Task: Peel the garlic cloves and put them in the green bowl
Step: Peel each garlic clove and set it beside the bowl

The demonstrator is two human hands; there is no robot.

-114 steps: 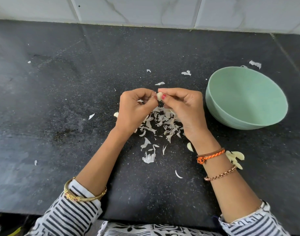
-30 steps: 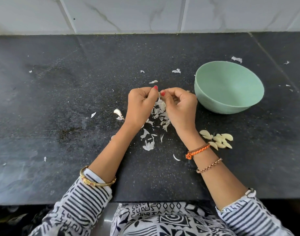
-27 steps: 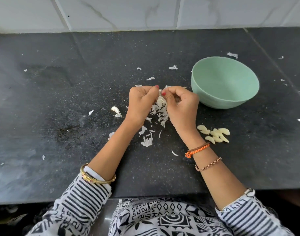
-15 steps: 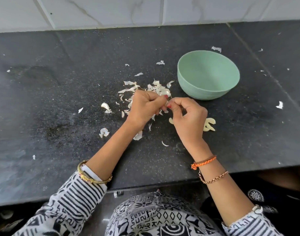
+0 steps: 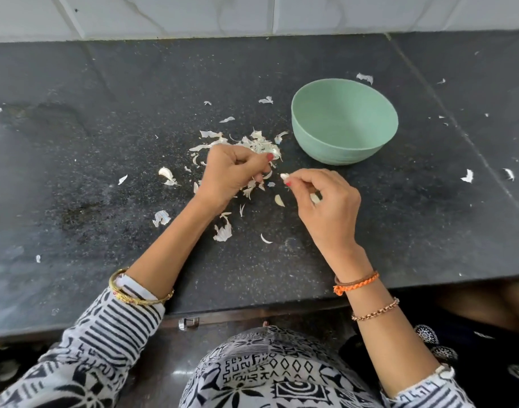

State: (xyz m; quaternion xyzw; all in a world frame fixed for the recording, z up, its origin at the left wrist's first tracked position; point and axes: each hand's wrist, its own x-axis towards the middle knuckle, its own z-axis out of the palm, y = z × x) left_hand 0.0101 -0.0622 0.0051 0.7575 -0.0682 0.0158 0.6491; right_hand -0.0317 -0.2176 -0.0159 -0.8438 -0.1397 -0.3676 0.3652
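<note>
My right hand (image 5: 326, 201) pinches a small pale garlic clove (image 5: 284, 176) at the tips of thumb and forefinger, just above the black counter. My left hand (image 5: 233, 172) is a short way to its left, fingers curled, with thin bits of garlic skin (image 5: 251, 185) at its fingertips. The green bowl (image 5: 334, 154) stands upright behind and to the right of both hands; its visible inside looks bare. A peeled clove (image 5: 279, 200) lies on the counter between the hands. Another pale clove (image 5: 314, 198) shows partly under my right palm.
A heap of white garlic skins (image 5: 254, 144) lies behind my left hand, and loose flakes (image 5: 223, 232) are scattered over the black counter (image 5: 105, 160). The white tiled wall (image 5: 252, 13) closes off the back. The counter's front edge (image 5: 282, 307) runs under my forearms.
My hands, joined on the clove before, have come apart; the right keeps the clove and the left has drawn away with skin. The view has shifted, so the bowl sits farther off.
</note>
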